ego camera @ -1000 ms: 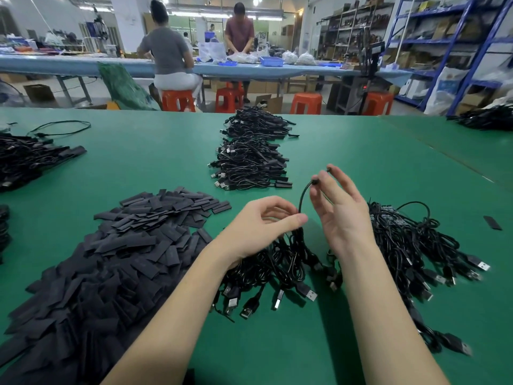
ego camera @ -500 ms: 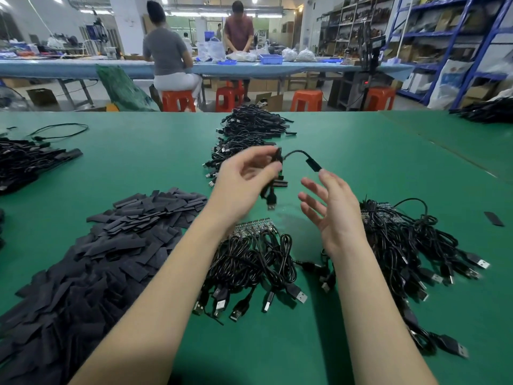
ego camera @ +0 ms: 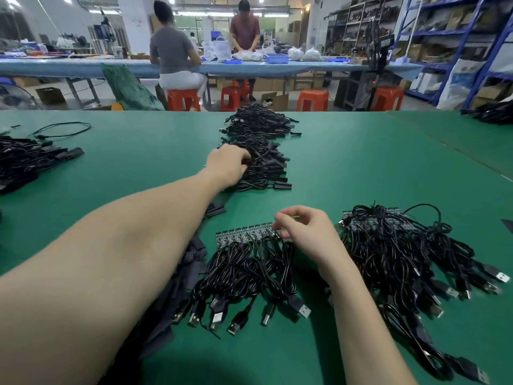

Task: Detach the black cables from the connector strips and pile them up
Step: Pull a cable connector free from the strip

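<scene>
A connector strip (ego camera: pixel 244 235) lies on the green table (ego camera: pixel 361 168) with several black cables (ego camera: pixel 244 270) still plugged into it, their USB ends toward me. My right hand (ego camera: pixel 306 234) pinches the strip's right end. My left hand (ego camera: pixel 227 165) is stretched far forward, resting on the pile of detached black cables (ego camera: pixel 266 168); its fingertips are buried among them, so its grip is unclear. A second strip with a tangled cable bundle (ego camera: pixel 394 251) sits to the right.
A heap of flat black pieces (ego camera: pixel 191 262) lies under my left forearm. More cable piles sit farther back (ego camera: pixel 258 123), at the far left (ego camera: pixel 27 159) and far right (ego camera: pixel 491 113). Beyond the table edge, two people work at a blue table among orange stools (ego camera: pixel 312 100).
My left hand carried the freed cable forward and came down on the detached pile. My right hand dropped from the air onto the strip's right end.
</scene>
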The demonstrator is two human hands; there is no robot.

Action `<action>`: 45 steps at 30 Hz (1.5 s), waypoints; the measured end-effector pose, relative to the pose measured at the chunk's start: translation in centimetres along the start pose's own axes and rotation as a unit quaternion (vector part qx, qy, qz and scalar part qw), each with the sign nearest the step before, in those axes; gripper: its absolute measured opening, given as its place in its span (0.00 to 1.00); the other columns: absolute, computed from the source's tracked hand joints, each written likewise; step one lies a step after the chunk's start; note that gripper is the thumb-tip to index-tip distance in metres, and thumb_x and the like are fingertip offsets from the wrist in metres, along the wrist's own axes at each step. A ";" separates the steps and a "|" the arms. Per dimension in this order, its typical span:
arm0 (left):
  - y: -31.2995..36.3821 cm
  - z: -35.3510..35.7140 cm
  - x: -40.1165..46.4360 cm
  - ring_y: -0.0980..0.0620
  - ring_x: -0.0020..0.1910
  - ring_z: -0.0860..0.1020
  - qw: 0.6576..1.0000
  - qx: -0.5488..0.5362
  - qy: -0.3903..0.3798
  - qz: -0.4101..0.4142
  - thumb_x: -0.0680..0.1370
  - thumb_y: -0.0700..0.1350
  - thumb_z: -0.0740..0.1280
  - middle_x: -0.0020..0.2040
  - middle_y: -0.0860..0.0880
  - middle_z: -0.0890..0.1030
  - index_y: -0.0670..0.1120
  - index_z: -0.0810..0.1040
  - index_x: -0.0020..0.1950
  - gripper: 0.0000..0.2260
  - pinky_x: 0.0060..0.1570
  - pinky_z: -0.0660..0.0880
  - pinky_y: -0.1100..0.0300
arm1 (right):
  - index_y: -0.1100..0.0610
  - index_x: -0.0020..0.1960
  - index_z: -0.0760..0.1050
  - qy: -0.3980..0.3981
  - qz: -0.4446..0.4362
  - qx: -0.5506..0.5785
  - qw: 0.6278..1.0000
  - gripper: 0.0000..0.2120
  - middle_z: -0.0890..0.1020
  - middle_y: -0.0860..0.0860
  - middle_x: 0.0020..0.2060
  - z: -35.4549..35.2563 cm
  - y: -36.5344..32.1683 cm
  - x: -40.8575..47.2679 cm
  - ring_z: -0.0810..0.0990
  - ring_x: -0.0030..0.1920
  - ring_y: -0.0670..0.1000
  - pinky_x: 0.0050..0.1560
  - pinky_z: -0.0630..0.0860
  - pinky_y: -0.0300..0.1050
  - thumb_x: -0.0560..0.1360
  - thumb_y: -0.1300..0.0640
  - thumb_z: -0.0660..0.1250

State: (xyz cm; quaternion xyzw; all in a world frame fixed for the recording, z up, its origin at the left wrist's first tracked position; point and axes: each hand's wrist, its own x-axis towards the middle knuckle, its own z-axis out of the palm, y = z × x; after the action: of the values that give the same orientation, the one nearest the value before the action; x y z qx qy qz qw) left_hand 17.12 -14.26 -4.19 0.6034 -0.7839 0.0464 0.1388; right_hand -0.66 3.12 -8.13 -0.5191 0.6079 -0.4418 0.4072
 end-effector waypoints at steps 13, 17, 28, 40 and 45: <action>3.1 -0.6 -10.8 0.52 0.45 0.81 0.976 -0.195 -0.084 -0.043 0.80 0.52 0.62 0.47 0.53 0.84 0.56 0.79 0.47 0.07 0.55 0.79 0.50 | 0.48 0.45 0.80 0.017 0.020 -0.163 0.986 0.04 0.80 0.40 0.37 0.6 0.2 0.1 0.77 0.39 0.40 0.33 0.66 0.29 0.77 0.50 0.68; 3.6 0.4 -12.7 0.50 0.48 0.79 0.977 -0.166 -0.121 -0.050 0.81 0.54 0.61 0.51 0.50 0.84 0.54 0.81 0.54 0.10 0.55 0.77 0.54 | 0.48 0.47 0.82 0.020 0.043 -0.104 0.993 0.05 0.84 0.43 0.42 0.4 0.2 -0.1 0.79 0.40 0.39 0.34 0.69 0.34 0.76 0.50 0.69; 1.4 -2.7 -13.2 0.62 0.39 0.80 0.879 -0.447 -0.165 -0.024 0.71 0.58 0.77 0.41 0.56 0.85 0.58 0.86 0.43 0.06 0.48 0.72 0.62 | 0.52 0.51 0.86 -0.081 0.068 0.103 0.989 0.15 0.88 0.49 0.46 -0.8 -0.7 -1.1 0.80 0.38 0.47 0.38 0.73 0.39 0.69 0.44 0.78; 1.6 -2.4 -13.9 0.58 0.45 0.81 0.799 -0.569 -0.188 -0.037 0.64 0.57 0.78 0.45 0.53 0.86 0.52 0.88 0.44 0.13 0.58 0.71 0.57 | 0.55 0.49 0.85 -0.128 0.082 0.173 0.973 0.10 0.81 0.41 0.30 -0.5 -1.4 -1.5 0.70 0.25 0.40 0.25 0.64 0.32 0.71 0.51 0.75; 1.5 -2.0 -13.8 0.55 0.39 0.83 0.735 -0.640 -0.222 -0.018 0.66 0.49 0.79 0.42 0.50 0.86 0.50 0.87 0.43 0.08 0.43 0.78 0.63 | 0.52 0.30 0.81 -0.160 0.122 0.234 0.951 0.10 0.70 0.42 0.23 -0.4 -1.3 -1.5 0.64 0.27 0.43 0.28 0.61 0.34 0.64 0.47 0.76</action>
State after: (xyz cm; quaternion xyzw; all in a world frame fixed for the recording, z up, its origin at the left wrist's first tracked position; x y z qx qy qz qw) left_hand 19.22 -0.49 -5.88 0.3794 -0.6262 -0.6038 0.3152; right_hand -0.50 4.52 -6.69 -0.3952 0.4723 -0.4300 0.6602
